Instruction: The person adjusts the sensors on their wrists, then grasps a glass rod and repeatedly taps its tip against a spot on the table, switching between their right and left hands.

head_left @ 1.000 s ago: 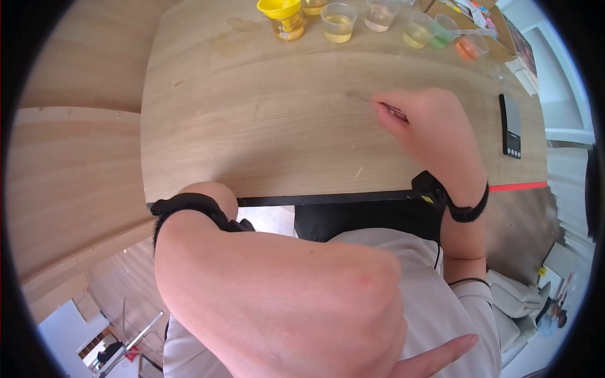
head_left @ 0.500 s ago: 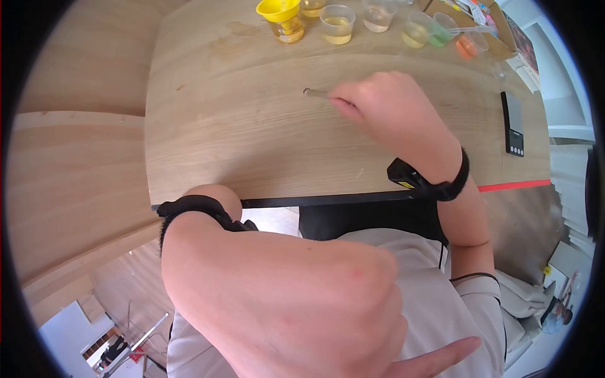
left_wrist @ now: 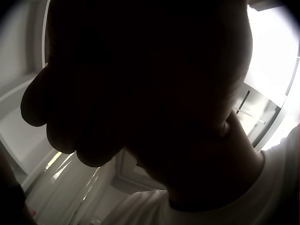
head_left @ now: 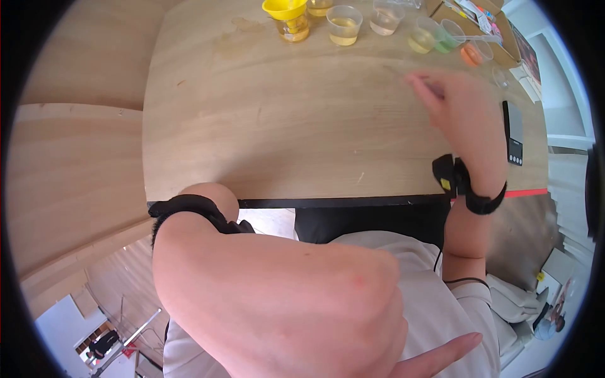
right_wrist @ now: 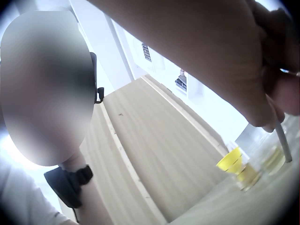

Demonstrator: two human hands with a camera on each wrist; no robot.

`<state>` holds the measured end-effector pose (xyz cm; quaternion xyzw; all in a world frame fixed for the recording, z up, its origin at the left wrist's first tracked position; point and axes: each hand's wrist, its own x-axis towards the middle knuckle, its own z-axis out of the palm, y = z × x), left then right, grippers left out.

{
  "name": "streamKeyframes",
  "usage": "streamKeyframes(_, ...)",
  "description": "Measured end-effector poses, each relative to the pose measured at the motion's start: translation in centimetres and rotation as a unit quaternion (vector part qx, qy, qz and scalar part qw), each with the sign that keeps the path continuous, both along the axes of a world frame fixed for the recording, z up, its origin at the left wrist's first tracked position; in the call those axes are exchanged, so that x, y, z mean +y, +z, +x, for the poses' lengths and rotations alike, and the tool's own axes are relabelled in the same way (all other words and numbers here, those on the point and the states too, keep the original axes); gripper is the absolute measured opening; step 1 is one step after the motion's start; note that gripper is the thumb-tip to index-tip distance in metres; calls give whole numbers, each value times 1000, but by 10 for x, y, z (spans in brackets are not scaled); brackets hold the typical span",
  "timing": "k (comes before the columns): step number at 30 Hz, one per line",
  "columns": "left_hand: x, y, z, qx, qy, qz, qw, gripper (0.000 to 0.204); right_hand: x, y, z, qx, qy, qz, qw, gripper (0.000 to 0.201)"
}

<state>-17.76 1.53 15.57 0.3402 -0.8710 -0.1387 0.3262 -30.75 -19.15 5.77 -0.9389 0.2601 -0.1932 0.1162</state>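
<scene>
My right hand is over the right half of the table, blurred by motion. It pinches a thin greyish rod that looks like a stirring rod; its lower end overlaps a cup in the right wrist view. My left hand is raised close to the head camera, its fingers mostly folded and one finger sticking out. In the left wrist view the dark, bent fingers appear near the neck. Nothing shows in this hand; its palm is hidden. The left elbow rests at the table's front edge.
Along the table's back stand a yellow funnel on a jar and cups of yellowish, clear, green and orange liquid. A cardboard box is at back right, a small scale at right.
My right hand swung left with the rod, then back right and farther from me, ending nearer the cups and scale. The left hand has stayed raised in place.
</scene>
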Motion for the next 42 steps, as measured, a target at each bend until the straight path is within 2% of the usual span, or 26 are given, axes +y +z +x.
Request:
streamKeyframes(4, -12, 0, -1, 0, -12, -9, 1000, 44, -12, -8, -9, 68, 53, -74, 994, 19)
streamKeyframes(6, -11, 0, -2, 1, -7, -11, 1000, 44, -12, -5, -16, 57, 50, 50, 996, 19)
streamKeyframes(7, -9, 0, -3, 2, -4, -10, 1000, 44, -14, -5, -16, 58, 53, 51, 996, 19)
streamKeyframes(9, -6, 0, -3, 3, -1, -10, 1000, 44, -17, 0, -17, 80, -15, 40, 996, 18)
streamKeyframes(10, -5, 0, -3, 3, -1, -12, 1000, 44, -17, 5, -17, 80, -15, 39, 996, 18)
streamKeyframes(12, -8, -1, 0, 4, -2, -13, 1000, 44, -12, 19, -14, 119, -96, 133, 979, 16)
streamKeyframes(13, -8, 0, -1, 4, -4, -12, 1000, 44, -13, 13, -15, 119, -98, 134, 979, 16)
streamKeyframes(14, -8, 0, -3, 3, -5, -12, 1000, 44, -14, 3, -14, 81, -26, 29, 996, 15)
streamKeyframes(15, -8, 1, -4, 1, -5, -12, 1000, 43, -14, -2, -13, 41, 48, -77, 995, 15)
streamKeyframes(16, -9, 1, 1, 0, -5, -12, 1000, 43, -9, -6, -13, 40, 48, -77, 995, 15)
streamKeyframes(18, -9, 1, -3, -1, -4, -11, 1000, 43, 16, -4, -2, 34, 145, 2, 989, 15)
streamKeyframes(19, -9, 1, -3, -1, -3, -10, 1000, 43, 18, -6, 5, 34, 146, 2, 989, 15)
streamKeyframes(21, -8, 0, 0, 0, 0, -6, 1000, 43, 21, -9, 15, 51, 125, -77, 988, 13)
streamKeyframes(25, -6, 1, 1, -1, 4, -9, 1000, 43, 21, -10, 17, 114, 154, -49, 980, 16)
streamKeyframes(27, -3, 0, -1, 1, 10, -9, 1000, 43, 15, -7, 10, 50, 127, -30, 990, 12)
streamKeyframes(31, -4, 1, -1, -1, 11, -16, 1000, 43, 8, 1, 8, 56, 104, 11, 993, 12)
streamKeyframes(34, -7, 0, 0, -2, 10, -12, 1000, 43, 8, -5, 7, 26, 116, 7, 993, 12)
streamKeyframes(36, -5, 2, -2, -5, 11, -14, 1000, 43, 6, -3, 8, 12, 89, 35, 995, 13)
streamKeyframes(40, -8, 1, -4, -6, 13, -10, 1000, 42, 3, -6, 4, 19, 100, 25, 995, 12)
streamKeyframes(42, -9, 1, -3, -6, 14, -11, 1000, 42, 1, -3, 1, 26, 61, 5, 998, 12)
